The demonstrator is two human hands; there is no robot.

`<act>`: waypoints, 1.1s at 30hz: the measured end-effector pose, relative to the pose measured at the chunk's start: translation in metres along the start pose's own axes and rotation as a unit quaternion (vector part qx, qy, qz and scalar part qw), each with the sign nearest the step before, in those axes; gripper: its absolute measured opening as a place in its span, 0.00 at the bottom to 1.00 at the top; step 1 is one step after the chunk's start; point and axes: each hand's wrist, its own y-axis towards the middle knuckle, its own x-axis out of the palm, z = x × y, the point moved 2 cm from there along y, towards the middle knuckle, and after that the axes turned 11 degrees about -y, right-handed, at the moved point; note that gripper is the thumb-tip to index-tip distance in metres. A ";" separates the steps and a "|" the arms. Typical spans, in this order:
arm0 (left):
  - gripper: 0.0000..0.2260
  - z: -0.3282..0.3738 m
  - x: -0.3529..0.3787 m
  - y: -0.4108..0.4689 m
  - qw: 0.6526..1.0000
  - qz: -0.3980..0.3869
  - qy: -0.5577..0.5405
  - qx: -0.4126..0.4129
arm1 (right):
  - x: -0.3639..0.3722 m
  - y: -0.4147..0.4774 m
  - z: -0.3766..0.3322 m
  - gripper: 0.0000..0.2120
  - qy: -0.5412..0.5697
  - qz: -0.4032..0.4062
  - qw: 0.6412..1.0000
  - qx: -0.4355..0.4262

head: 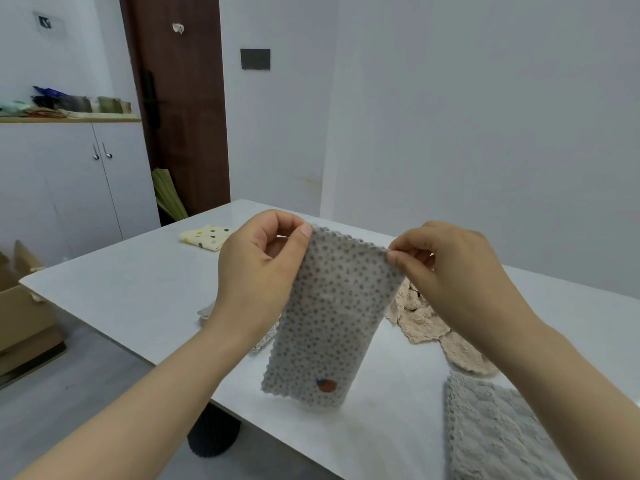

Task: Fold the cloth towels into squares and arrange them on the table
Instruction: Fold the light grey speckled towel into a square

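Fingers (304, 233) of the left hand (258, 271) and of the right hand (453, 268) are closed in a pinch, thumb against forefinger, each on one top corner of the grey dotted towel (332, 313). Held this way it hangs in the air above the table (138, 289) and drops flat under its own weight, which probably lets its edges be lined up before it is laid down.

The table carries everything else. The grey plush towel (498, 431) lies spread out at the near right, within easy reach. The beige towel (426, 323) is crumpled just behind the right wrist, so both look like they are waiting to be folded.

The hanging towel is a tall, narrow strip. It may already be doubled once, though I cannot tell this for certain. If so, I judge another fold is needed to make a square.

The yellow spotted towel (206, 237) sits folded near the far left edge, well apart from the loose ones, apparently set there as finished. A pale cloth edge (206, 311) peeks out behind the left wrist. A small orange patch (327, 385) marks the hanging towel near its lower edge.
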 end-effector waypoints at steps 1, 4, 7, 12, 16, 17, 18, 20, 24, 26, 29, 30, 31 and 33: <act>0.05 0.000 0.000 0.000 1.000 0.001 -0.001 0.003 | 0.000 0.000 0.000 0.05 0.004 0.001 1.000 0.002; 0.05 0.000 -0.001 0.000 1.000 0.004 -0.003 0.007 | -0.002 -0.002 -0.001 0.04 0.026 0.017 0.999 0.009; 0.05 -0.001 -0.002 0.001 1.000 0.007 -0.004 0.007 | -0.001 -0.004 0.001 0.04 0.045 -0.004 0.999 0.028; 0.04 0.006 0.001 -0.002 0.999 -0.024 0.013 0.017 | -0.002 -0.005 -0.004 0.11 0.105 -0.060 0.993 0.018; 0.04 0.015 0.005 -0.005 0.998 -0.048 0.024 0.034 | -0.001 0.003 -0.021 0.14 0.193 -0.071 0.979 -0.011; 0.04 0.017 0.006 -0.005 0.998 -0.053 0.024 0.038 | -0.001 0.006 -0.023 0.09 0.197 -0.062 0.978 -0.017; 0.04 0.018 0.006 -0.006 0.997 -0.056 0.023 0.038 | -0.001 0.008 -0.025 0.04 0.203 -0.053 0.977 -0.019; 0.04 0.018 0.004 -0.007 0.998 -0.059 0.018 0.028 | -0.002 0.010 -0.025 0.04 0.215 -0.045 0.975 -0.019; 0.05 0.006 0.001 -0.013 0.993 -0.087 -0.051 -0.065 | -0.003 0.008 -0.024 0.06 0.216 -0.037 0.976 -0.010; 0.08 -0.003 0.000 -0.019 0.988 -0.097 -0.067 -0.104 | -0.003 0.007 -0.022 0.06 0.203 -0.024 0.979 -0.004; 0.05 -0.010 0.001 -0.026 0.987 -0.087 -0.069 -0.120 | -0.002 0.006 -0.021 0.04 0.202 -0.051 0.978 0.003; 0.05 -0.010 0.002 -0.027 0.987 -0.083 -0.066 -0.120 | 0.000 0.006 -0.021 0.04 0.204 -0.066 0.977 0.003; 0.05 -0.011 0.003 -0.028 0.988 -0.083 -0.065 -0.117 | 0.000 0.006 -0.022 0.05 0.204 -0.076 0.976 0.001; 0.06 -0.010 0.005 -0.029 0.989 -0.086 -0.065 -0.103 | 0.001 0.008 -0.022 0.04 0.199 -0.076 0.977 -0.006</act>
